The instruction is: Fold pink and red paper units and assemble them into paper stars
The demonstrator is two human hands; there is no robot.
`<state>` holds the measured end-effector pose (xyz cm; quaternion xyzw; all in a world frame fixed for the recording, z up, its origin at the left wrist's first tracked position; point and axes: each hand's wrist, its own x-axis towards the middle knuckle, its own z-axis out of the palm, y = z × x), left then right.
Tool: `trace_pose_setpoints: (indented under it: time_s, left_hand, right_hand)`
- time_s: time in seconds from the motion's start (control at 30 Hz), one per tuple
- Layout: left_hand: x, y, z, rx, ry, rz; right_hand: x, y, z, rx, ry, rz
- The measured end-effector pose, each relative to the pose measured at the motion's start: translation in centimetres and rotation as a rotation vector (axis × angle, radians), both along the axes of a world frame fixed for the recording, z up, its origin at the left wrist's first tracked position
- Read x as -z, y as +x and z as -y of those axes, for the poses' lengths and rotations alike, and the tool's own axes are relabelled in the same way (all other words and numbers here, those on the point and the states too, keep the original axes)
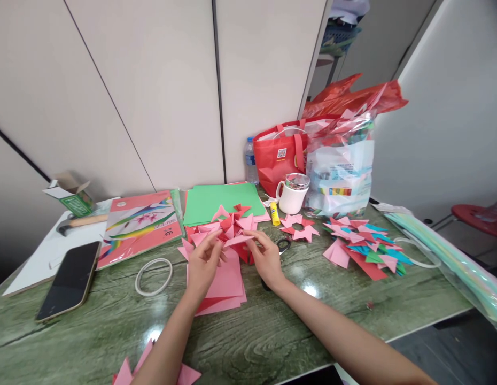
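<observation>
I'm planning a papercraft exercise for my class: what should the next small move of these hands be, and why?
Probably steady the left end of the pink paper piece with the left hand: the right hand seems to pinch the other end, and the left fingertips are already close by. Two-sided support would likely keep it from tilting.

Pink paper piece, slightly tilted

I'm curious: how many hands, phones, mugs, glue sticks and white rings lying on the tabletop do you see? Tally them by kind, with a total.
Hands: 2
Phone: 1
Mug: 1
Glue stick: 1
White rings: 2
Total: 7
</observation>
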<state>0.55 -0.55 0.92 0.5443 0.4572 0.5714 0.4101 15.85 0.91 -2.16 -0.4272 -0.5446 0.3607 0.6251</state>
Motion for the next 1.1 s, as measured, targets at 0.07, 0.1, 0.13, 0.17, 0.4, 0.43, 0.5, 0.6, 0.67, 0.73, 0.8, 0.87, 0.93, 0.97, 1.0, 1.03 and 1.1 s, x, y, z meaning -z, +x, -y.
trace_pose_setpoints:
  time_s: [0.07, 0.1, 0.13, 0.17, 0.4, 0.43, 0.5, 0.6, 0.67, 0.73, 0.8, 0.87, 0.93, 0.97, 1.0, 1.03, 1.1]
  left_hand:
    - [0.1, 0.1, 0.1, 0.043, 0.000, -0.065]
    - [0.2, 0.1, 0.0, 0.041, -0.006, -0.080]
    - [0.3, 0.0, -0.1, 0.027, -0.011, -0.085]
    - [0.4, -0.1, -0.2, 0.004, -0.013, -0.078]
    - [0.5, -0.4, -0.3, 0.130, -0.019, -0.034]
    - [0.5, -0.3, -0.3, 0.157, -0.017, -0.055]
    - [0.5, -0.2, -0.2, 0.163, 0.003, -0.100]
    - [0.4, -0.1, -0.2, 0.109, 0.053, -0.141]
    - [0.3, -0.3, -0.3, 0.084, 0.076, -0.156]
    - [0.4, -0.6, -0.5, 0.059, 0.089, -0.176]
    - [0.6, -0.8, -0.5, 0.029, 0.089, -0.199]
    - [0.8, -0.9, -0.6, -0.001, 0.081, -0.211]
    - [1.0, -0.9, -0.6, -0.028, 0.072, -0.214]
    - [1.1, -0.9, -0.6, -0.039, 0.069, -0.211]
    - [1.1, -0.8, -0.6, -0.048, 0.067, -0.204]
    - [1.1, -0.8, -0.5, -0.053, 0.061, -0.192]
    - [1.0, -0.7, -0.5, -0.051, 0.042, -0.162]
  right_hand:
    - [0.1, -0.1, 0.0, -0.002, 0.016, 0.014]
    - [0.2, -0.1, 0.0, 0.001, 0.014, -0.012]
    - [0.3, -0.2, 0.0, 0.006, 0.016, -0.045]
    - [0.4, -0.2, -0.1, 0.013, 0.027, -0.075]
    - [0.1, -0.2, 0.3, -0.011, 0.197, 0.026]
    - [0.0, -0.2, 0.4, -0.018, 0.207, 0.056]
    - [-0.1, -0.2, 0.7, -0.028, 0.221, 0.099]
    - [-0.2, -0.3, 0.9, -0.024, 0.237, 0.133]
    - [-0.1, -0.3, 0.9, -0.024, 0.229, 0.134]
    - [0.0, -0.4, 0.8, -0.046, 0.197, 0.085]
    - [0.2, -0.5, 0.6, -0.099, 0.139, -0.011]
    - [0.3, -0.6, 0.4, -0.170, 0.061, -0.098]
    - [0.2, -0.6, 0.3, -0.239, -0.025, -0.147]
    - [0.1, -0.7, 0.3, -0.265, -0.063, -0.162]
    - [0.0, -0.7, 0.3, -0.284, -0.096, -0.175]
    - [-0.1, -0.7, 0.3, -0.297, -0.123, -0.189]
    - [-0.4, -0.6, 0.4, -0.298, -0.157, -0.213]
